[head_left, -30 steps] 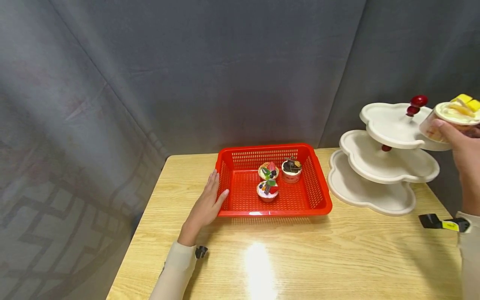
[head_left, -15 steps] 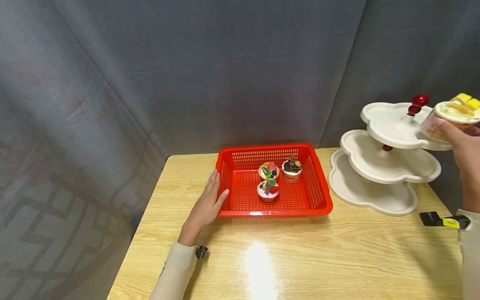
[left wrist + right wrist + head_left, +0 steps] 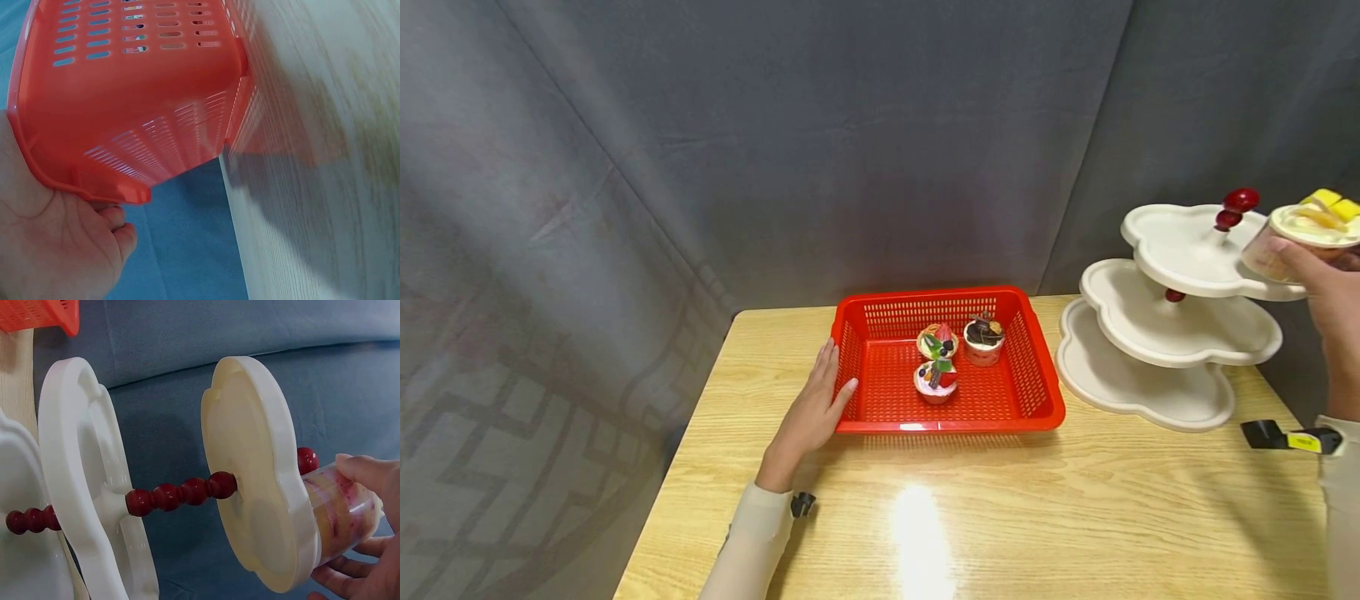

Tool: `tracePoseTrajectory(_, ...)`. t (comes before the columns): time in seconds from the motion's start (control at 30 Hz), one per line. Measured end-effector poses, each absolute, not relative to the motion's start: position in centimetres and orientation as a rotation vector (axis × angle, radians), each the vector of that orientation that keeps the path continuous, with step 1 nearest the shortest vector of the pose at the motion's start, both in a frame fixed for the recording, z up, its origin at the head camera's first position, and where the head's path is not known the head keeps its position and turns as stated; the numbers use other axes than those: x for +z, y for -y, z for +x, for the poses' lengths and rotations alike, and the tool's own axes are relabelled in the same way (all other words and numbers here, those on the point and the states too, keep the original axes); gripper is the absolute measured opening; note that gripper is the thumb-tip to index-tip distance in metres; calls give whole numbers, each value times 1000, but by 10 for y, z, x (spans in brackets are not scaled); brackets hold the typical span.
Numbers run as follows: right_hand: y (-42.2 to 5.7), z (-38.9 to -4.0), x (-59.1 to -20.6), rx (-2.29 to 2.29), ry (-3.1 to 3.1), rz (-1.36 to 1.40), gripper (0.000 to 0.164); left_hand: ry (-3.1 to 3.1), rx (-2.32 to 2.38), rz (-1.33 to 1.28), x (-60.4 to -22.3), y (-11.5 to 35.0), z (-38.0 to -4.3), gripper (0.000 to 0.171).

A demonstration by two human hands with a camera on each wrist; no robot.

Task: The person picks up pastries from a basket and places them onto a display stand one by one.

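My right hand grips a clear dessert cup with cream and yellow fruit pieces on top. The cup is at the right side of the top tier of a white three-tier stand, its base right at the tier's rim in the right wrist view. Far to the left, my left hand lies with straight fingers against the left rim of a red plastic basket. In the left wrist view the palm is beside the basket's corner. Inside the basket sit two fruit-topped cups and a chocolate-topped cup.
The basket and the stand share a light wooden table, the stand near its right edge. Red beads form the stand's central post. A grey curtain hangs behind the table and on the left.
My right hand and the cup have barely shifted at the top tier, still gripping. The left hand and the basket stay where they were.
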State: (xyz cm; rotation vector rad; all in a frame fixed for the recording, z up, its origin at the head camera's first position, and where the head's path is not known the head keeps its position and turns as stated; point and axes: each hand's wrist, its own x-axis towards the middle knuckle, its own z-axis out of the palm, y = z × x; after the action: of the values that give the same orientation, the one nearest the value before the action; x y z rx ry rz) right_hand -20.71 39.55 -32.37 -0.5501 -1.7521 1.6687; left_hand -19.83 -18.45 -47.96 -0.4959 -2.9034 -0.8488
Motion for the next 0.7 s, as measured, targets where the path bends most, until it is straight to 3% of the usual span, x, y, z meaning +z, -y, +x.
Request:
tracePoseTrajectory(0.3,-398,-209,-327,1542,1851,-649,55,2900,-856,-493,-479,185,-197,77)
tracePoseTrajectory(0.7,-399,-212,-331,1463,1891,-648,54,2896,-869,-490,-480,184,-199,74)
